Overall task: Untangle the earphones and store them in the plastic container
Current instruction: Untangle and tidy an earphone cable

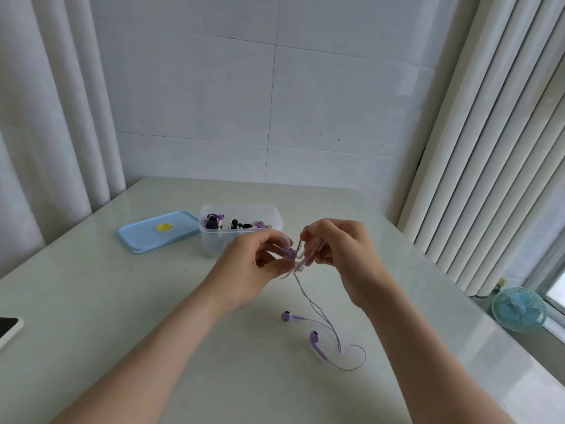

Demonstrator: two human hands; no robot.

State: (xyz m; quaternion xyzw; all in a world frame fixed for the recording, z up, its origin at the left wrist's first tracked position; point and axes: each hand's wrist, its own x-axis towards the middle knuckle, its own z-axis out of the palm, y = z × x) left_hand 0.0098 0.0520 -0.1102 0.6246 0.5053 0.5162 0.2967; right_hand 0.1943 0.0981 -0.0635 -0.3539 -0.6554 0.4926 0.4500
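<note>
Purple wired earphones hang between my hands above the table. My left hand [260, 264] pinches the bundled cable and plug end [289, 254]. My right hand [333, 249] pinches a loop of the same cable from the other side. Thin cable [318, 313] trails down to two purple earbuds, one [286, 317] and another [316, 341], lying on the table. Behind my hands stands the clear plastic container [214, 243], open, with black and purple earphones inside.
The container's blue lid [153, 234] with a yellow spot lies to its left. A white-edged tablet corner [9, 328] sits at the table's left edge. A small blue fan [519, 310] stands on the sill at right, below the curtains.
</note>
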